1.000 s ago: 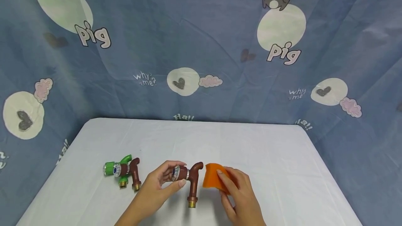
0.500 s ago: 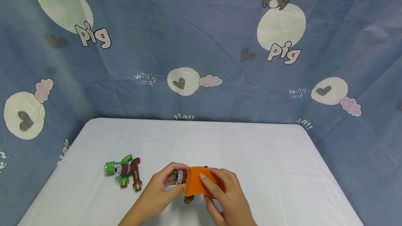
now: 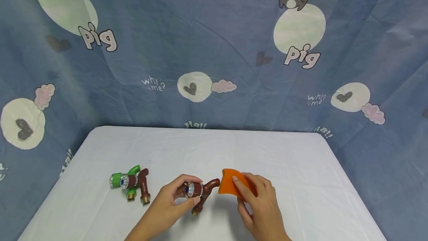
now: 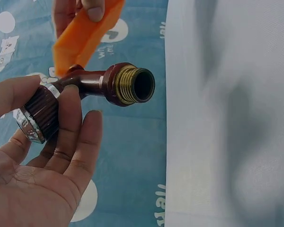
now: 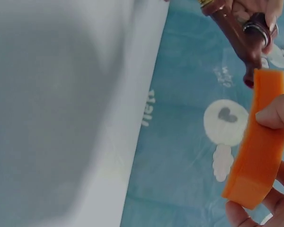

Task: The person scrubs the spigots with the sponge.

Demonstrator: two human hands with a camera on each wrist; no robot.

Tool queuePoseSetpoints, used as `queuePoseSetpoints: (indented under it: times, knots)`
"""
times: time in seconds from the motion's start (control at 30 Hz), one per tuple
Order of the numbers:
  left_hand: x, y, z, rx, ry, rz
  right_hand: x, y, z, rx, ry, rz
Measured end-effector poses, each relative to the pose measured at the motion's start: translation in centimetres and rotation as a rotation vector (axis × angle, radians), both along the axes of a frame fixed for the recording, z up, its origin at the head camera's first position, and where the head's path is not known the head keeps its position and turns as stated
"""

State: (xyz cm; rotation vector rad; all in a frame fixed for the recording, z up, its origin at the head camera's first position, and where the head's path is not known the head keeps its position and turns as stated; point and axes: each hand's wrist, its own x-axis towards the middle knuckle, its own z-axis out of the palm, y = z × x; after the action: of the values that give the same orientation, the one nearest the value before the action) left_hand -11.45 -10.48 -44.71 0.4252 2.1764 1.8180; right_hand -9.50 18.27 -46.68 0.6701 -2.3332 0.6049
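Observation:
My left hand [image 3: 175, 200] grips a brown faucet [image 3: 206, 192] by its ribbed, silver-rimmed knob, fingers and thumb around it. The faucet is held tilted, its spout to the right and its brass threaded end [image 4: 135, 85] angled down toward me. In my right hand [image 3: 260, 203] is a bent orange sponge [image 3: 230, 183], pinched between thumb and fingers just right of the spout. The right wrist view shows the sponge [image 5: 260, 142] edge-on, its upper end close by the spout tip [image 5: 249, 78].
On the white table [image 3: 284, 166] at the left lie two more faucets, a brown one [image 3: 143, 185] partly over a green one [image 3: 116, 180]. A blue printed cloth [image 3: 214, 47] hangs behind and around the table.
The sponge went left over the faucet, covering most of it, then moved back off to the right. The faucet has turned, its threaded end swinging left. The left hand stays around the knob.

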Motion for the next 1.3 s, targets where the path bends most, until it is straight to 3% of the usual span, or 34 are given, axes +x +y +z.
queuePoseSetpoints:
  times: [0.3, 0.47, 0.67, 0.8, 0.9, 1.13, 1.3]
  knots:
    - [0.1, 0.2, 0.2, 0.008, -0.017, 0.014, 0.2, 0.8, -0.5, -0.031, -0.035, -0.004]
    - [0.0, 0.4, 0.2, 0.006, -0.029, 0.019, 0.4, 0.9, 0.1, -0.053, -0.045, 0.016]
    - [0.0, 0.7, 0.1, -0.027, -0.029, 0.017, 0.7, -0.4, 1.4, -0.064, -0.016, 0.097]
    - [0.0, 1.0, 0.0, 0.009, -0.027, 0.003, 1.0, -1.8, 1.3, -0.011, 0.036, 0.137]
    - [0.0, 1.1, -0.1, 0.024, -0.005, -0.008, 1.2, -2.4, 0.9, 0.030, 0.054, 0.119]
    - [0.2, 0.9, -0.5, -0.084, 0.140, -0.077, 0.8, -0.9, 0.5, 0.035, -0.013, -0.010]
    - [0.1, 0.9, -0.4, -0.147, 0.130, -0.070, 0.6, 0.2, 0.4, 0.015, -0.048, -0.006]
